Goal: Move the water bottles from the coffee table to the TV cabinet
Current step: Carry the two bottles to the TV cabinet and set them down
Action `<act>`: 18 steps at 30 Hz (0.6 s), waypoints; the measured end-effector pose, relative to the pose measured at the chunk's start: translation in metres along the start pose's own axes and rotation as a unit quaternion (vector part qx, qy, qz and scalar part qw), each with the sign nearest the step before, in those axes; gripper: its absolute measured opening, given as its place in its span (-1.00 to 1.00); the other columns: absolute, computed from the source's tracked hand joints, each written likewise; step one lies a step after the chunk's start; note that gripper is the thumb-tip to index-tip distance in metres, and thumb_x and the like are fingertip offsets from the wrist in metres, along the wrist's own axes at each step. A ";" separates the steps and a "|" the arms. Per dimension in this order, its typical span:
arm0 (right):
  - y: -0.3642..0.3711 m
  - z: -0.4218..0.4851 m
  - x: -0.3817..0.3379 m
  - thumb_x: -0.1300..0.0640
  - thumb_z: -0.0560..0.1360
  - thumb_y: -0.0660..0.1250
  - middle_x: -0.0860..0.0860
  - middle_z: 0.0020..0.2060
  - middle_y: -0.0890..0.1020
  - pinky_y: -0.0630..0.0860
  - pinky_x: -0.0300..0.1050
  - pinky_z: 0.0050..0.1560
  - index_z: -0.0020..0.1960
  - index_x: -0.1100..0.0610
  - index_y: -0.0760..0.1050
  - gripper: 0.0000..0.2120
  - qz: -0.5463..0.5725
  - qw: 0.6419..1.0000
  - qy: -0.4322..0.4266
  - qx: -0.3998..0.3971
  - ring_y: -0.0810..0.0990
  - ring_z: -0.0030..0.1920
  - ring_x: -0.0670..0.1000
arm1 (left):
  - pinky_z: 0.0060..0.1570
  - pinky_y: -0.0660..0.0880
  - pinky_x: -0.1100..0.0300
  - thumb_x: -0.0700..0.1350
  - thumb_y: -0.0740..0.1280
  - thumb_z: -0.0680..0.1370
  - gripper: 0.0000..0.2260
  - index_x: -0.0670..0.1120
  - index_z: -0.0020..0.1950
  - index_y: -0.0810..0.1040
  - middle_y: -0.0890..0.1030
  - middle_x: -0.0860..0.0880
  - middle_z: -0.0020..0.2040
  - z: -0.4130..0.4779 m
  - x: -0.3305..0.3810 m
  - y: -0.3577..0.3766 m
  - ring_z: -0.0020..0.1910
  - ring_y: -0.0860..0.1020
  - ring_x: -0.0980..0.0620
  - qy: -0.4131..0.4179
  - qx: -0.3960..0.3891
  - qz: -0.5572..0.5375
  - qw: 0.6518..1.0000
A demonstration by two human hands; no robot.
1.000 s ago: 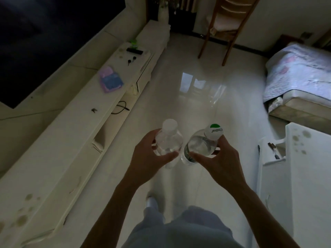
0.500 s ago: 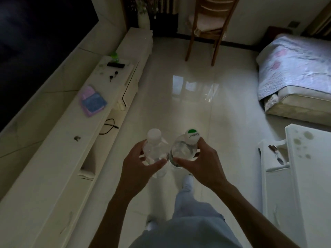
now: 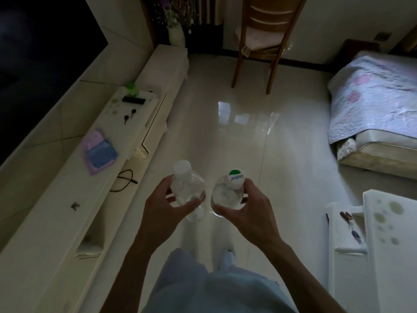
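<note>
Water bottles are both in the air, carried over the floor with the TV cabinet [image 3: 67, 211] as the mark for everything that follows. On the cabinet's long pale top lie a pink-and-blue cloth [image 3: 98, 152], a small dark remote [image 3: 133, 100] further along, and a black cable [image 3: 124, 182] hanging off its front edge; the near stretch of the top is bare, which in my judgement is the likely landing spot. Just right of the cabinet's front edge, the left hand [image 3: 162, 213] has thumb and fingers wrapped round the body of the white-capped bottle [image 3: 188, 188], cap up and tilted slightly away. Further right of the cabinet, the right hand [image 3: 248, 213] grips the green-and-white-capped bottle [image 3: 228, 193] the same way, fingers closed round its shoulder. The two bottles sit close together, nearly touching, probably so both go over in one trip with the weight kept central. Holding them by the body, upright, leaves the bases free to set straight down. Well right of the cabinet, across the floor, stands the coffee table [image 3: 388, 256], which shows no bottles on its visible part
</note>
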State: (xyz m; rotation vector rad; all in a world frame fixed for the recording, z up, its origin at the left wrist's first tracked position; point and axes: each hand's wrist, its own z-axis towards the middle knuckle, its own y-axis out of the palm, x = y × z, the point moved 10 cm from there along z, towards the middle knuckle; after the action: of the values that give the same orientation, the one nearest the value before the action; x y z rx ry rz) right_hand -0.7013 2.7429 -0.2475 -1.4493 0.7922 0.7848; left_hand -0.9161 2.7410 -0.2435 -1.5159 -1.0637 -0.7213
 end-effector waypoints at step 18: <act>0.043 0.246 -0.024 -0.19 0.23 0.54 -0.32 -0.01 0.49 0.48 -0.46 -0.14 0.20 -0.13 0.36 -0.37 -0.028 0.998 0.047 0.014 0.54 -0.06 -0.28 | 0.13 0.57 0.12 0.02 0.57 0.31 -0.36 0.01 0.34 0.44 0.59 0.07 0.20 0.266 0.021 -0.036 0.15 0.57 0.08 0.006 -0.050 0.010 0.999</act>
State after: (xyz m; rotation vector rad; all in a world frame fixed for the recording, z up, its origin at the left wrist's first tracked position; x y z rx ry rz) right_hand -0.7526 2.9885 -0.2557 -1.4847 0.8260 0.6642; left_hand -0.9665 3.0041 -0.2685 -1.6026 -1.0152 -0.7790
